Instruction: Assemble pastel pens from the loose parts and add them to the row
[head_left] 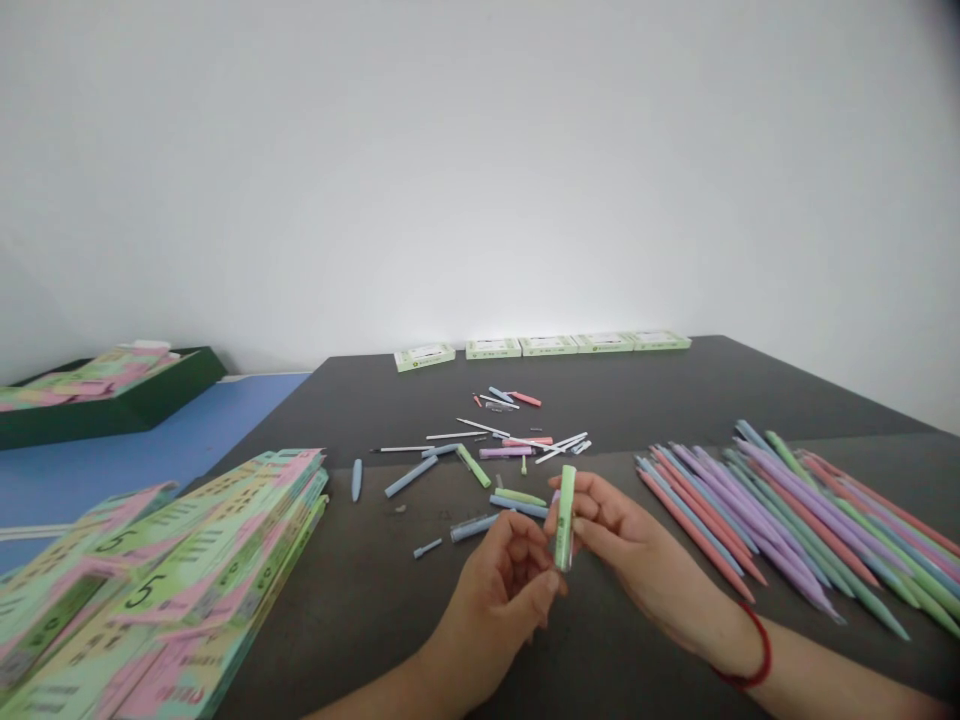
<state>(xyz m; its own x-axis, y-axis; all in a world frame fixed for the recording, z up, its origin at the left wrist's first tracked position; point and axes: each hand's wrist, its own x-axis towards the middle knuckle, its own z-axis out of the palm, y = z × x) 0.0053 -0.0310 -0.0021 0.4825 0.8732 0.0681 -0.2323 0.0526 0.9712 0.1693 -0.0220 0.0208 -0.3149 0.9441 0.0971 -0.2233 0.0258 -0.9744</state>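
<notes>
Upright between the thumb and fingers of my right hand (611,520) is a light green pen barrel (565,510), with a clear part at its lower end. My left hand (502,580) is closed just below and left of it, thumb against curled fingers. Whether it touches the barrel or pinches something small is hidden. Just beyond my hands lie loose pen parts: a blue barrel (474,528) with a clear end, a green barrel (473,466), a purple barrel (506,453) and white refills (562,447). A small blue piece (427,548) lies left of my left hand.
Rows of pastel pens (765,510) cover the table's right side. Stacked printed packets (225,560) fill the near left. Several flat green-white boxes (549,345) line the back edge. A dark green tray (172,390) with packets sits on a blue surface (247,405) at left.
</notes>
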